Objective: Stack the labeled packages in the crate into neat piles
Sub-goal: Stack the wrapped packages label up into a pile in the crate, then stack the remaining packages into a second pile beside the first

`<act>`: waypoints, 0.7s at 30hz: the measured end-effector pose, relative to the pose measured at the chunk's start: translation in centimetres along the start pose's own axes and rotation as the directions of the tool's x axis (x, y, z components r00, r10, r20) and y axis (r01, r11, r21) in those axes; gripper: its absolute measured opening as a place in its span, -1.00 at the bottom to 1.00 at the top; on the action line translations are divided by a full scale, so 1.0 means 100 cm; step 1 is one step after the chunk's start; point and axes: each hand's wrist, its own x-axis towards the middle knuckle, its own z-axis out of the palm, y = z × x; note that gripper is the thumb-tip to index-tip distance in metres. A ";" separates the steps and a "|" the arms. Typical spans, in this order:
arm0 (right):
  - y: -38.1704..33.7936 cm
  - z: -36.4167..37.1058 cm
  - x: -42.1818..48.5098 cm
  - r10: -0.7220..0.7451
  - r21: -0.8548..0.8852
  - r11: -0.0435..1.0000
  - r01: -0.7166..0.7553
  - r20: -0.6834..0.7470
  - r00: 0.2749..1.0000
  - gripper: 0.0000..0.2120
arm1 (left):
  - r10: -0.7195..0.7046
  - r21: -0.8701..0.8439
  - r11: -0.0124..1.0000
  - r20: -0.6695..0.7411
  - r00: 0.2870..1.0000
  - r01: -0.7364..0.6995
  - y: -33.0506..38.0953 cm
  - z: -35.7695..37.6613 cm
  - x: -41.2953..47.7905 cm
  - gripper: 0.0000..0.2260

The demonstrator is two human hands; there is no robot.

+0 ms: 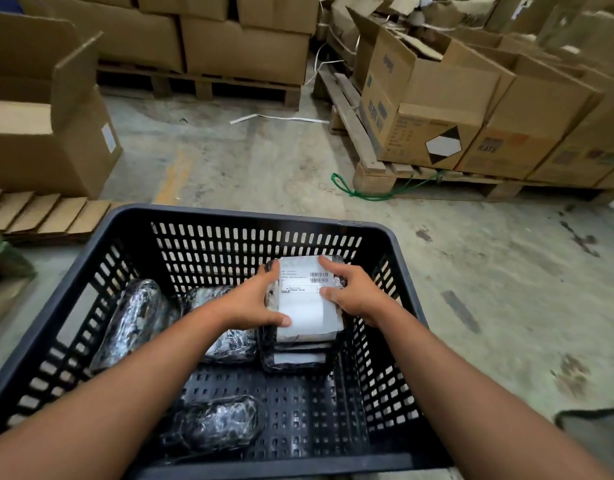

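**pallet_pete:** How much room is in that black slotted plastic crate [132, 237]?

**boxwrangler:** Plenty near the front. The perforated floor is bare across the middle and the front right. The pile sits close to the right wall and a bit short of the far wall. One black shiny plastic-wrapped parcel [218, 424] lies alone at the front left, another long one [132, 320] runs along the left wall, and a third [229, 341] sits just left of the pile, partly under the left forearm.

**pallet_pete:** And the hands?

**boxwrangler:** Both arms reach in from the near edge. The left hand [253, 303] is clamped on the left edge of the top black-wrapped package with the white paper label [305, 303], thumb on the label's near corner, fingers round the far side. The right hand [357, 292] grips the right edge, thumb on the label, index finger up at the far corner. So it's pinched between both, lying flat on top of the pile of similar labeled packages [298, 358].

**pallet_pete:** Can you read the label?

**boxwrangler:** Nope. Two barcodes at the upper right and some printed lines, too blurry. Outside, the brown cardboard carton with the black-and-white diamond mark [433, 133] on the wooden pallet [367, 168] has vertical lettering I can't make out.
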 end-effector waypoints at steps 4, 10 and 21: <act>0.006 0.005 0.007 0.034 -0.091 0.995 -0.029 0.052 0.998 -0.38 | -0.027 0.010 1.000 0.090 0.996 0.027 0.001 -0.009 0.007 0.04; 0.007 0.004 0.012 0.040 -0.118 0.993 -0.033 0.057 0.998 -0.39 | -0.036 0.069 0.997 0.121 0.992 0.028 0.010 -0.013 0.008 0.06; -0.039 0.001 -0.006 -0.031 -0.457 0.889 -0.002 -0.066 0.997 -0.46 | 0.009 0.042 0.999 0.011 1.000 -0.009 0.019 -0.029 -0.026 0.05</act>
